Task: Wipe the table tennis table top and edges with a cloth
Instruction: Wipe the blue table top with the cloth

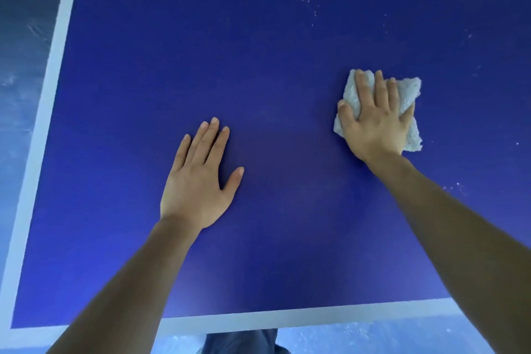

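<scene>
The blue table tennis table top fills the view, with a white line along its left side and near edge. A folded grey-white cloth lies on the top at the right. My right hand presses flat on the cloth with fingers spread and straight. My left hand rests flat on the bare table top, left of centre, fingers straight and close together, holding nothing.
White specks of dust dot the table top at the far right. A pale blue floor shows beyond the left edge and below the near edge. My legs in dark trousers stand at the near edge.
</scene>
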